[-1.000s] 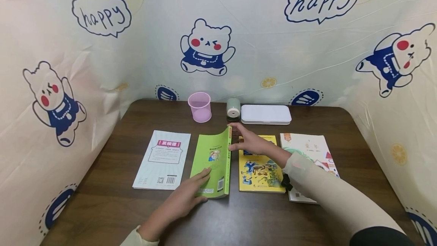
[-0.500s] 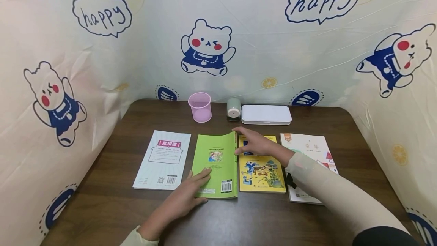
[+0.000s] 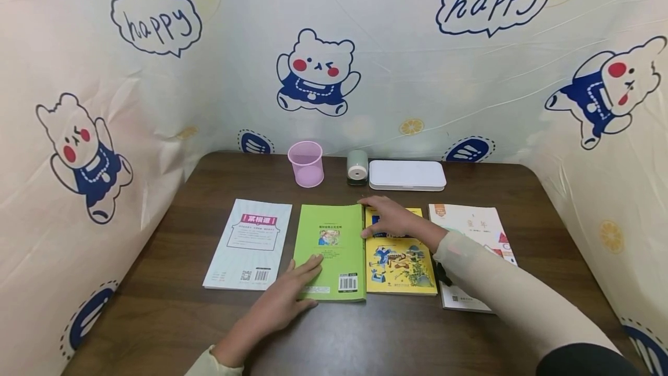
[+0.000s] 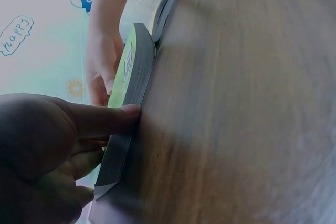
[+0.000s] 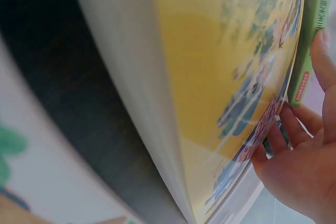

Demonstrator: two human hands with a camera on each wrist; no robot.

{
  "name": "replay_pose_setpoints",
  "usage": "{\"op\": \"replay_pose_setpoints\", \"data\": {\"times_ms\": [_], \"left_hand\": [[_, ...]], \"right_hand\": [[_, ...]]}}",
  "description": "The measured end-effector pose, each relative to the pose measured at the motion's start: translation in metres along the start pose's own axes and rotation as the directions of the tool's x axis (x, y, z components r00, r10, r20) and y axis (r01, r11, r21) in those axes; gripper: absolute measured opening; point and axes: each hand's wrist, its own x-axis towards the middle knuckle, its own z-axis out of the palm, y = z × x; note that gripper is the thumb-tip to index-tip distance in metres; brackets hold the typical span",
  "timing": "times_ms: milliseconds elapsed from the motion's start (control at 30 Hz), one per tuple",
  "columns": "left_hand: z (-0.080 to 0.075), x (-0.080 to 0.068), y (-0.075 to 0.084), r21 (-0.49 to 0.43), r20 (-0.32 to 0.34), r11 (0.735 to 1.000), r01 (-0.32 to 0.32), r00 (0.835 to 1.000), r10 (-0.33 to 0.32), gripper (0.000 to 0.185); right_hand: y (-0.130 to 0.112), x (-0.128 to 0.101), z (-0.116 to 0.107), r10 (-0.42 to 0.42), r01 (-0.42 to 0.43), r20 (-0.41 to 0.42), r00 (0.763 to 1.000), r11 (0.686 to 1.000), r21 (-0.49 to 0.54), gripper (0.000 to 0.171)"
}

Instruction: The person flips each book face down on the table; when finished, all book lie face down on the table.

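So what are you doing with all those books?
A person is handling the green book, which lies flat on the wooden table in a row of four. The left hand presses its fingers on the near left corner of the cover. The right hand rests at the book's far right edge, partly over the yellow book next to it. A pink cup stands behind.

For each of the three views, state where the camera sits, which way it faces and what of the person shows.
Head: above the table, facing forward and down at four books; both forearms, the left hand and right hand show.
Left wrist: low at the table, facing along the green book; left fingers press its edge, with the right hand beyond.
Right wrist: close over the yellow book, facing the green book's spine; right fingers touch it.
All views share the green book.
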Motion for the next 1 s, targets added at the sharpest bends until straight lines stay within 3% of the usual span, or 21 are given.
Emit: {"op": "replay_pose_setpoints", "data": {"times_ms": [467,1000], "left_hand": [[-0.002,0.002,-0.008,0.012,-0.022,1.0,-0.017,1.0,0.017,0.072],[-0.006,0.002,-0.012,-0.005,-0.001,1.0,-0.002,1.0,0.002,0.07]], "right_hand": [[-0.002,0.006,0.005,0.036,-0.037,-0.009,0.999,0.997,-0.07,0.091],[-0.009,0.008,0.008,0.072,-0.073,-0.016,0.997,0.982,-0.176,0.092]]}}
